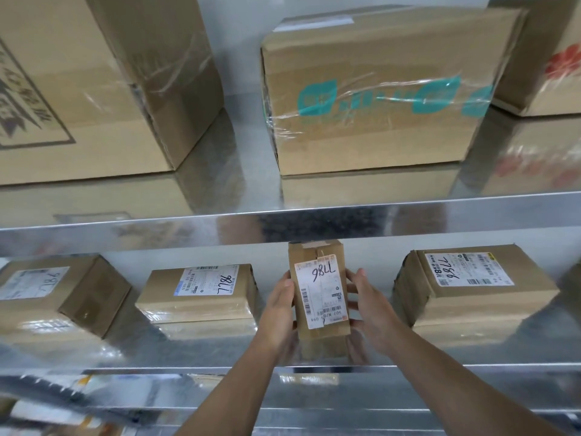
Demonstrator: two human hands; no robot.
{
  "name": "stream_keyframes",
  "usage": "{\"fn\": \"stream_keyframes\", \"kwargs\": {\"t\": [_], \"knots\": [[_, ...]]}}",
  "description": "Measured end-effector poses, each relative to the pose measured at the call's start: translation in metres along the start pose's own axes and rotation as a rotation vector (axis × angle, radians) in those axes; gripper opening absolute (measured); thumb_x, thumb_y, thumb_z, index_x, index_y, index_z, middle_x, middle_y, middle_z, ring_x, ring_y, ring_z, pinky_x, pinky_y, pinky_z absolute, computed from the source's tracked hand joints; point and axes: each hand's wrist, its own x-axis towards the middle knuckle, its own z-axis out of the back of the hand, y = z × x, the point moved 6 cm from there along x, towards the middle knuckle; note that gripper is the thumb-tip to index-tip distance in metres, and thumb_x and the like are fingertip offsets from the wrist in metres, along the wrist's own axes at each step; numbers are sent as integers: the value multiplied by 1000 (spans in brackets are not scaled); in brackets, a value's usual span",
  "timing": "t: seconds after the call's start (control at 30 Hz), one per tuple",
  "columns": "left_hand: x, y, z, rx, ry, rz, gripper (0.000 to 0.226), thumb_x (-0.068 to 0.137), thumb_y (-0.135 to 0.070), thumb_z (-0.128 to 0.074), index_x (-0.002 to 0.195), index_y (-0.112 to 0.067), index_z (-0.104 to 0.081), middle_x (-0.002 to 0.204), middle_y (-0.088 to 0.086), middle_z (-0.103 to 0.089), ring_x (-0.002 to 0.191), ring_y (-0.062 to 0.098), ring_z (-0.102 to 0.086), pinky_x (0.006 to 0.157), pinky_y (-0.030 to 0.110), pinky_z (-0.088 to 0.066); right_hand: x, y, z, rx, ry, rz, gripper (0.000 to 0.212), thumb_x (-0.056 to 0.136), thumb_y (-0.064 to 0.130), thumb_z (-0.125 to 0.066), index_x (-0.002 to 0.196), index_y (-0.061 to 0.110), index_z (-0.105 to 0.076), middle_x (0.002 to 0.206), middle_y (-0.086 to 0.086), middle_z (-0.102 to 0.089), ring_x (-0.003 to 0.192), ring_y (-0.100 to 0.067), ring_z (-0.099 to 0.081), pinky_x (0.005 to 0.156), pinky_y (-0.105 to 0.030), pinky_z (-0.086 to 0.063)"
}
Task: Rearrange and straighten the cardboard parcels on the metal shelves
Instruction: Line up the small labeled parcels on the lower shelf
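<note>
A small upright cardboard parcel (319, 294) with a white label marked 7786 stands on the middle metal shelf (220, 354). My left hand (279, 313) grips its left side and my right hand (367, 306) grips its right side, fingers curled round its edges. To its left lie a flat taped parcel (198, 297) and another labelled parcel (59, 297). At its right sits a wider parcel (471, 294) with a white label on top.
On the upper shelf (283, 212) stand a big box (94, 83) at left, a box with teal print and plastic wrap (377, 99) in the middle, and a box with red print (547, 55) at right. A lower shelf (63, 410) holds blurred packages.
</note>
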Motion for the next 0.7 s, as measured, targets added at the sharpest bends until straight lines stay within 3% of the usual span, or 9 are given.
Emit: {"fn": "stream_keyframes", "kwargs": {"t": [0.23,0.33,0.6,0.7], "knots": [[-11,-2,5,-193,-36,16,38,110,-44,-26,128,-29,-56,120,1,-67,107,13,-63,60,20,-55,-8,-1,1,41,-35,-24,44,108,53,-25,116,31,-63,117,-5,-70,114,-31,-63,106,-55,-48],[-11,-2,6,-213,-58,16,38,110,-42,-26,120,-23,-57,115,3,-69,108,16,-63,68,26,-52,-10,1,1,39,-46,-27,45,109,52,-26,114,26,-63,114,-8,-71,114,-32,-64,108,-58,-48],[-9,3,8,-212,-69,11,36,111,-39,-25,106,-15,-51,109,8,-70,103,21,-65,72,32,-51,-16,2,-2,42,-59,-32,48,110,50,-24,113,21,-62,114,-11,-71,116,-34,-63,108,-60,-46],[-6,8,11,-165,-80,12,35,111,-41,-26,100,-18,-50,108,8,-72,109,24,-66,87,42,-54,-19,1,-5,14,-61,-34,48,110,50,-23,113,22,-62,116,-11,-71,118,-34,-62,109,-61,-45]]}}
